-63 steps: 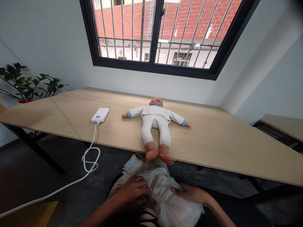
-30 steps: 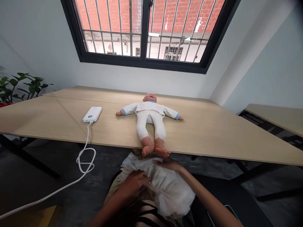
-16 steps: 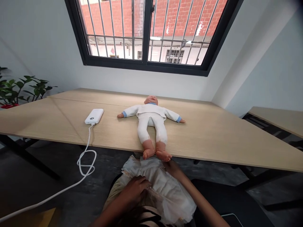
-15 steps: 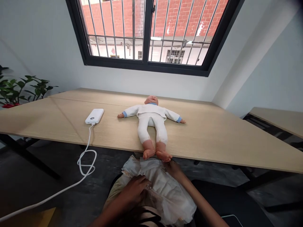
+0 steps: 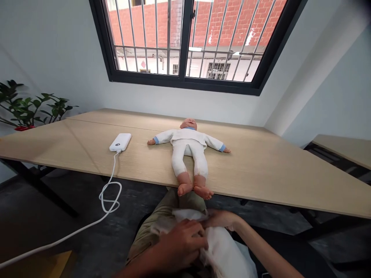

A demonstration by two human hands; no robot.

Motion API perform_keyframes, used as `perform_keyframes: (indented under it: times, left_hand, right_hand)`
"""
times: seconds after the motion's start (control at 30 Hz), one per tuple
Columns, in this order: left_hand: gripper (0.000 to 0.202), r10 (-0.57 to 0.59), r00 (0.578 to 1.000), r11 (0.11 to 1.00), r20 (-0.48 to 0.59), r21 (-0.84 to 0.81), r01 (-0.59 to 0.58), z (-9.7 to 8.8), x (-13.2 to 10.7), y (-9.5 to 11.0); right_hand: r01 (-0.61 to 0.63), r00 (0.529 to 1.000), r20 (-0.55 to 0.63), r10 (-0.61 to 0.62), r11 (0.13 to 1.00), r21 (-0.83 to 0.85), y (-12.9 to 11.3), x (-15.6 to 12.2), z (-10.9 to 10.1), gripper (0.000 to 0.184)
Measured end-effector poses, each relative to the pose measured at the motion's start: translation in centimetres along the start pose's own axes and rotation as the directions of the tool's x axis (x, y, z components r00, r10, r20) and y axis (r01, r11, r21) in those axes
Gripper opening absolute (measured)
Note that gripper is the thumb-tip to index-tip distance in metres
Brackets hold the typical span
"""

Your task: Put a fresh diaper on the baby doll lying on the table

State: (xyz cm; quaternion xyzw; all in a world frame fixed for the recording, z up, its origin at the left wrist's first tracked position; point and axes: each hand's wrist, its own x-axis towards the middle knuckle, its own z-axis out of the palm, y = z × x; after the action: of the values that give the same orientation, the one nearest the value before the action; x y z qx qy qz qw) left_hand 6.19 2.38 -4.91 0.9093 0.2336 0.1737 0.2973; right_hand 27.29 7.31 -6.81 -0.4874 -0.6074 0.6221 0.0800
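Over my lap lies a thin, crumpled white cloth [image 5: 228, 247], partly see-through and blurred. My left hand [image 5: 185, 241] is closed, its fingers pinching the cloth from the near side. Just beyond it my right hand [image 5: 222, 219] has its fingers curled into the same cloth, with the fingertips partly hidden. On the table in front of me a baby doll [image 5: 189, 144] lies on its back. It wears a white suit with blue cuffs, its arms are spread, and its bare feet reach the table's near edge. Neither hand touches the doll.
A white power bank [image 5: 120, 142] lies on the wooden table [image 5: 261, 170], left of the doll. From it a white cable [image 5: 110, 193] hangs over the edge towards the lower left. A potted plant [image 5: 31, 106] stands at the far left, and a barred window is ahead.
The cloth has been drawn back from the table edge towards me and bunched up, baring my trouser legs. My right hand has come back from near the doll's feet; my left hand moved right.
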Motion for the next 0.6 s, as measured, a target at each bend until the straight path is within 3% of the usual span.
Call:
perform_keyframes:
  times: [0.07, 0.1, 0.13, 0.17, 0.2, 0.23, 0.3, 0.33, 0.37, 0.4, 0.43, 0.53, 0.6]
  left_hand:
    - [0.024, 0.029, 0.999, 0.956, 0.038, -0.292, -0.017, -2.9, -1.1, 2.9]
    - [0.027, 0.059, 0.992, 0.895, 0.109, -0.445, -0.004, -4.4, -1.8, 4.0]
    - [0.029, 0.088, 0.991, 0.814, 0.103, -0.580, -0.012, -5.7, -2.4, 4.7]
    - [0.028, 0.114, 0.990, 0.718, 0.080, -0.696, -0.026, -6.8, -2.9, 5.0]
    - [0.029, 0.121, 0.992, 0.590, 0.042, -0.807, -0.038, -7.6, -3.4, 4.8]
    - [0.028, 0.104, 0.995, 0.454, -0.011, -0.889, -0.057, -8.1, -3.7, 4.3]
    - [0.028, -0.008, 0.998, 0.205, -0.070, -0.976, -0.067, -8.3, -3.9, 2.2]
    - [0.029, -0.080, 0.995, 0.119, -0.063, -0.992, -0.053, -8.0, -3.8, 0.9]
    - [0.031, -0.144, 0.989, 0.058, -0.029, -0.998, -0.021, -7.5, -3.6, -0.4]
    - [0.035, -0.186, 0.982, 0.005, 0.020, -1.000, 0.021, -7.0, -3.3, -1.6]
    - [0.041, -0.200, 0.977, -0.048, 0.072, -0.997, 0.064, -6.4, -2.9, -2.7]
    - [0.058, -0.160, 0.971, -0.159, 0.175, -0.976, 0.149, -4.6, -1.9, -4.8]
    - [0.065, -0.130, 0.969, -0.179, 0.208, -0.967, 0.183, -3.7, -1.2, -5.2]
  right_hand:
    - [0.051, 0.996, 0.075, -0.048, 0.998, -0.048, -2.3, -3.2, -0.1, 0.030]
    - [0.109, 0.990, 0.097, -0.101, 0.991, -0.074, -3.6, -5.1, -0.2, 0.031]
    - [0.167, 0.981, 0.117, -0.155, 0.981, -0.100, -4.8, -7.1, -0.6, 0.034]
    - [0.209, 0.977, 0.071, -0.201, 0.970, -0.123, -5.9, -9.1, -1.1, 0.036]
    - [0.220, 0.968, -0.099, -0.231, 0.969, -0.114, -6.7, -10.8, -1.9, 0.038]
    - [0.253, 0.908, -0.325, -0.264, 0.964, -0.076, -7.3, -12.4, -2.8, 0.042]
    - [0.360, 0.709, -0.664, -0.236, 0.932, 0.053, -7.7, -14.3, -4.9, 0.049]
    - [0.401, 0.606, -0.779, -0.162, 0.908, 0.124, -7.5, -14.7, -6.0, 0.049]
    - [0.426, 0.542, -0.837, -0.076, 0.883, 0.196, -7.3, -14.7, -7.0, 0.047]
    - [0.428, 0.523, -0.852, 0.009, 0.862, 0.272, -6.9, -14.3, -7.9, 0.043]
    - [0.408, 0.548, -0.833, 0.077, 0.844, 0.347, -6.5, -13.8, -8.7, 0.040]
    - [0.275, 0.714, -0.677, 0.175, 0.820, 0.502, -4.8, -11.6, -10.1, 0.044]
    - [0.218, 0.741, -0.637, 0.213, 0.821, 0.528, -3.6, -10.5, -10.3, 0.050]
